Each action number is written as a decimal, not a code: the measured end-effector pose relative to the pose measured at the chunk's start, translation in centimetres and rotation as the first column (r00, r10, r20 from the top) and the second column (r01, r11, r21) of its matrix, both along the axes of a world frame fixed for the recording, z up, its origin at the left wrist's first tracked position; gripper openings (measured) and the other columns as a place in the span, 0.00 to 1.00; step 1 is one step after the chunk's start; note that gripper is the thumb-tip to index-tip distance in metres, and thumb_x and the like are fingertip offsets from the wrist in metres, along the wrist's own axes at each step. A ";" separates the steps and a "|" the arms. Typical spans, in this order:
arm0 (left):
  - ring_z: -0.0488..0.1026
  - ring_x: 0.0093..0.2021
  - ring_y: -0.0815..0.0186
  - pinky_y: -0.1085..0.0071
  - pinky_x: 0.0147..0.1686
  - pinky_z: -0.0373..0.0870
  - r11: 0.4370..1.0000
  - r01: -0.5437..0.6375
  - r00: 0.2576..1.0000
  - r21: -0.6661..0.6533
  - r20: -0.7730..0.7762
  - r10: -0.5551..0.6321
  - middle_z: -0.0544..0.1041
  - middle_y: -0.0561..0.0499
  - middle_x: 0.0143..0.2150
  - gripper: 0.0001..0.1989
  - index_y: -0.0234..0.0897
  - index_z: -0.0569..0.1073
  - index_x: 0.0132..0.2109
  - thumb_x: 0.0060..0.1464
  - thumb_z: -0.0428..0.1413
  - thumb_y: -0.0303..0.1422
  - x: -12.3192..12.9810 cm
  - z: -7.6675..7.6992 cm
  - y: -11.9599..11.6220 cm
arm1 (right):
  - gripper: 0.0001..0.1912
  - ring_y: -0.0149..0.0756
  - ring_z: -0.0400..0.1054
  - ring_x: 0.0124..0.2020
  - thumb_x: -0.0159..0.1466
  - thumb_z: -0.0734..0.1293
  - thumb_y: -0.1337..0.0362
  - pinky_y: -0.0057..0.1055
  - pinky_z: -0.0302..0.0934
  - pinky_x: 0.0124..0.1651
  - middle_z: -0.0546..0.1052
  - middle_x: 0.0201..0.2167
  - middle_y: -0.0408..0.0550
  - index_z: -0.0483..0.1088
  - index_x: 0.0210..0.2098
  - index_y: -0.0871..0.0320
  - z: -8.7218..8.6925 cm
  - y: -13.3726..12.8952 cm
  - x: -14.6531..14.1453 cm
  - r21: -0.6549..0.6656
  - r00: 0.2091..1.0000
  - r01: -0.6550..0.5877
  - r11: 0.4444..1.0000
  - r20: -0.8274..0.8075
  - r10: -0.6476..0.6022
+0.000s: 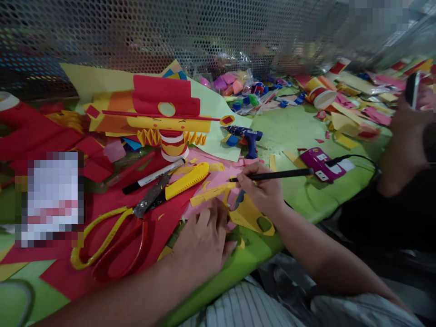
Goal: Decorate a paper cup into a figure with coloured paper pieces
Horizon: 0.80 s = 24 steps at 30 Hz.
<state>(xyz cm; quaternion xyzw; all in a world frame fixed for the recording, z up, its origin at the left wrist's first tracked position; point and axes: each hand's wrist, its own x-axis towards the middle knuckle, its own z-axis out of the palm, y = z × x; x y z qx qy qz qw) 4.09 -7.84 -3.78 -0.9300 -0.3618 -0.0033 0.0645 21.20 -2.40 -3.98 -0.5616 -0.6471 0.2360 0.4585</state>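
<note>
A black pen (pixel 282 174) is held in my right hand (pixel 264 190), its tip over a yellow paper strip (pixel 209 194). My left hand (pixel 203 236) rests below that strip, fingertips at its lower edge; the fingers lie flat on the paper. Pink paper (pixel 194 211) lies under the strip. Beside my right hand is a yellow paper piece with a hole cut in it (pixel 250 217). Left of my hands lie scissors with yellow and red handles (pixel 117 236), a yellow cutter (pixel 187 180) and a black-and-white marker (pixel 153 176).
A paper figure on a cup (pixel 173 147) stands behind the tools. Nearby are a blue glue gun (pixel 250 136) and a purple power socket (pixel 322 164) with a black cable. Another person's hand at right holds a phone (pixel 413 90). Craft scraps line the mesh partition (pixel 136 41).
</note>
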 end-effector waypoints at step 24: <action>0.68 0.39 0.60 0.65 0.34 0.66 0.989 -0.104 0.986 0.104 0.138 0.089 0.74 0.42 0.42 0.17 0.33 0.70 0.49 0.59 0.43 0.33 -1.4 1.4 0.3 | 0.16 0.40 0.68 0.46 0.63 0.55 0.67 0.34 0.61 0.45 0.76 0.43 0.52 0.68 0.47 0.57 0.0 1.1 0.9 -0.018 0.778 -0.175 0.984 0.610 0.150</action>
